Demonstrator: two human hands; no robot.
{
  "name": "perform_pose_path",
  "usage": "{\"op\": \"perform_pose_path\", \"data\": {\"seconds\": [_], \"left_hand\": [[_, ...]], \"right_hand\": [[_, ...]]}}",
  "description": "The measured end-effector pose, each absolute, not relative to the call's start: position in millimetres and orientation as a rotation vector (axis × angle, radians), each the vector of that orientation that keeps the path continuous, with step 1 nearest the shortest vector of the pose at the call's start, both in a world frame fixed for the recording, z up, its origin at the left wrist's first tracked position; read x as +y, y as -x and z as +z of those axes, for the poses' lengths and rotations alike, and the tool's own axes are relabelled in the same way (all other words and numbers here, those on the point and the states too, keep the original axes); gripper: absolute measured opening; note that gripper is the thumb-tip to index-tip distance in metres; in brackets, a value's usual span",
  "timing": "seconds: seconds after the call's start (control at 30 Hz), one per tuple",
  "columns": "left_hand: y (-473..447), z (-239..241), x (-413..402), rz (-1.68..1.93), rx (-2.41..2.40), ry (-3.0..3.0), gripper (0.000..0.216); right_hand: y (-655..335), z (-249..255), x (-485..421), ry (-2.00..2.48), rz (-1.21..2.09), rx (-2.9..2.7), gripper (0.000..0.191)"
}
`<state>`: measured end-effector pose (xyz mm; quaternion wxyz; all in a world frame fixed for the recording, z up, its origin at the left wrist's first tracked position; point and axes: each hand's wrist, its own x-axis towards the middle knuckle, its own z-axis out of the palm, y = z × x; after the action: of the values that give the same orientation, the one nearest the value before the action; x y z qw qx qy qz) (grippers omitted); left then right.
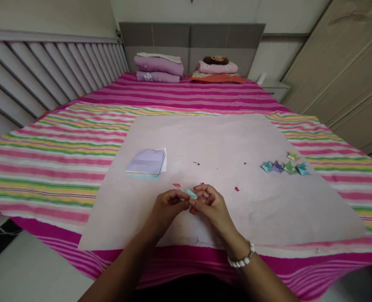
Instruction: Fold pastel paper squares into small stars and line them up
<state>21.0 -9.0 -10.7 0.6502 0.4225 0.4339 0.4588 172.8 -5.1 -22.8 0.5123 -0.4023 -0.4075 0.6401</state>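
Between my two hands is a small folded piece of light blue paper (191, 193), held above the white sheet (173, 134). My left hand (170, 205) pinches its left side between thumb and fingers. From the other side my right hand (208, 203) grips it, thumb pressed near the left thumb, the other fingers curled behind. Fingertips hide the paper's lower part. Off to the left lies a stack of square paper (146, 162), lilac on top. Several small folded paper figures (277, 166) in blue, purple, green and yellow rest at the right.
Red scraps (237, 189) are scattered on the sheet around my hands. The sheet lies on a bed with a striped cover (53, 161). Folded bedding (159, 67) is piled at the headboard (189, 46). A slatted rail (63, 71) runs along the left.
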Motion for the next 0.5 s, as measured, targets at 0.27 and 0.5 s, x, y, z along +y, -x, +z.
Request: {"op": "perform_pose_path", "data": {"seconds": [0.27,0.5], "left_hand": [[-19.2,-16.8,-7.0,1.053,1.069,-0.894,0.051],[-17.6,-12.8,-9.4,0.869,1.050,-1.000,0.021]], "right_hand": [[-172.9,-27.0,-3.4,1.059,1.554,-0.937,0.026],[-172.8,-24.3,-4.6,1.058,1.540,-0.965,0.026]]}}
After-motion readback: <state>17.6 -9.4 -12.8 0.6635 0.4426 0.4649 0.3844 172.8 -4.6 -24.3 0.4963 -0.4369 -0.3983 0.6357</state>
